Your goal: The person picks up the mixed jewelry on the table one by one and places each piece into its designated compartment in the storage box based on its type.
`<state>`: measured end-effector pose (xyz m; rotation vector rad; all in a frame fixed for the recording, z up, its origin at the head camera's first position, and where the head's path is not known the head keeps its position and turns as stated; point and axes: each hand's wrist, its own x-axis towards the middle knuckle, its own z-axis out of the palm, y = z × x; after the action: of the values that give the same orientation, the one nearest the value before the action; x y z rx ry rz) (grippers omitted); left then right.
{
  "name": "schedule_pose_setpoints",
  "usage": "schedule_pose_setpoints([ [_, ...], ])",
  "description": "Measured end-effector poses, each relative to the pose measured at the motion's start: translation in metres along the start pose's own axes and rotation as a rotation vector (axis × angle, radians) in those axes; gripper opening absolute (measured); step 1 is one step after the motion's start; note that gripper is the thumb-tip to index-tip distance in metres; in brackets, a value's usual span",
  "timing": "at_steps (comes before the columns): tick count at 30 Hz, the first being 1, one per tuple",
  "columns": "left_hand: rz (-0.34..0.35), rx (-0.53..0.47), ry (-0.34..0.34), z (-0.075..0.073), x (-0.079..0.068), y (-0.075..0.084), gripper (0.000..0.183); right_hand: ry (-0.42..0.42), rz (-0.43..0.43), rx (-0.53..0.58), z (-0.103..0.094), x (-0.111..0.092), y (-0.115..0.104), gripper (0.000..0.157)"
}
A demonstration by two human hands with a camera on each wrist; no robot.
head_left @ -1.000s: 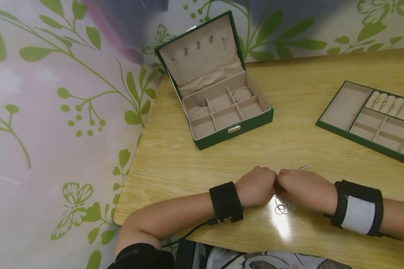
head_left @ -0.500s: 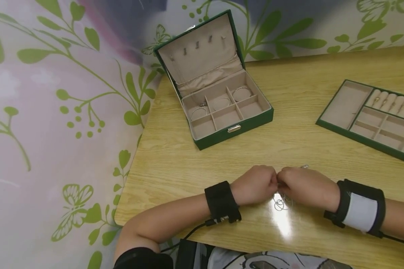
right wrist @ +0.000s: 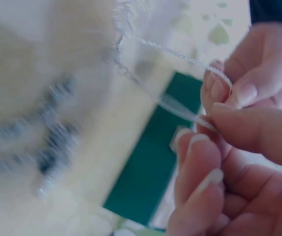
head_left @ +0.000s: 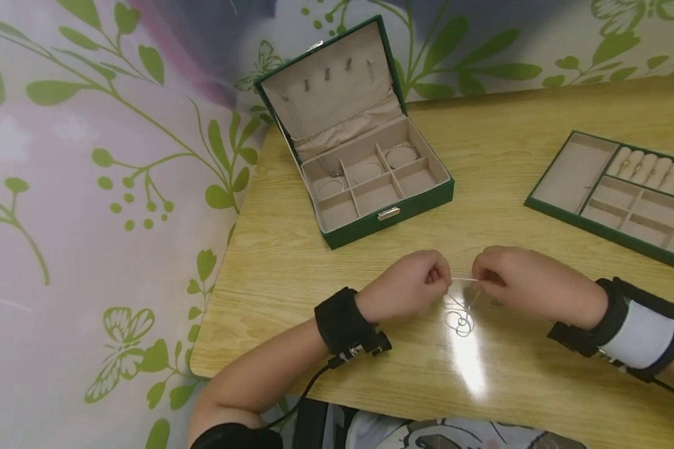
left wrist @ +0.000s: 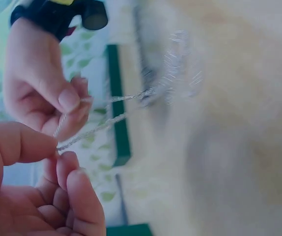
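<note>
My left hand (head_left: 407, 285) pinches a thin silver chain necklace (head_left: 460, 323) between thumb and forefinger. A short way to the right, my right hand (head_left: 539, 285) pinches another part of the same chain, so a short stretch runs straight between the fingertips. Below them hangs a cluster of silver loops, blurred in both wrist views. In the left wrist view the two strands of chain (left wrist: 92, 130) lead from the fingers to this cluster. A second silver piece with beads or stones (right wrist: 50, 128) lies blurred on the table in the right wrist view, mostly hidden by my right hand from above.
An open green jewelry box (head_left: 415, 207) stands beyond the hands, with bangles in its rear compartments and hooks inside its lid (head_left: 337, 93). To the right lies a green-edged tray (head_left: 573, 218) with rings on its rolls. The wooden table (head_left: 269, 299) meets a patterned wall covering.
Both hands have moved up, away from the body, and drawn apart, opening a gap with the chain stretched across it. The hanging loops have shifted slightly up and left with them.
</note>
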<state>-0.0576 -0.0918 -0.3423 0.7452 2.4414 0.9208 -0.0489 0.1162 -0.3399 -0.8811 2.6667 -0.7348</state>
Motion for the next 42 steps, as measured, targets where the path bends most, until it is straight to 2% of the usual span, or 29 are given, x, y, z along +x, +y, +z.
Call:
schedule_pose_setpoints([
  [4,0.014,-0.077,0.06,-0.018,-0.001,0.003,0.005,0.056,-0.011,0.025,-0.017,0.004,-0.001,0.008],
  [8,0.044,-0.137,0.108,-0.034,-0.002,0.007,0.004,0.165,-0.088,0.036,-0.03,0.007,-0.003,0.01],
  [12,0.1,-0.138,0.167,-0.049,-0.004,0.011,0.005,0.279,-0.16,0.038,-0.043,0.011,-0.006,0.012],
  [14,0.127,-0.119,0.198,-0.056,-0.005,0.014,0.005,0.314,-0.17,0.051,-0.051,0.012,-0.008,0.011],
  [22,0.248,-0.132,0.288,-0.083,-0.005,0.026,0.003,0.419,-0.18,0.122,-0.078,0.02,-0.02,0.002],
  [27,0.306,-0.123,0.341,-0.099,-0.002,0.032,0.003,0.461,-0.12,0.174,-0.089,0.027,-0.024,0.004],
  [31,0.34,-0.13,0.374,-0.107,0.002,0.035,0.004,0.487,-0.089,0.256,-0.094,0.031,-0.025,0.005],
  [36,0.361,-0.173,0.405,-0.112,0.006,0.035,0.006,0.521,-0.12,0.374,-0.1,0.035,-0.028,0.006],
  [42,0.369,-0.188,0.472,-0.118,0.008,0.035,0.006,0.584,-0.202,0.338,-0.112,0.043,-0.035,0.004],
])
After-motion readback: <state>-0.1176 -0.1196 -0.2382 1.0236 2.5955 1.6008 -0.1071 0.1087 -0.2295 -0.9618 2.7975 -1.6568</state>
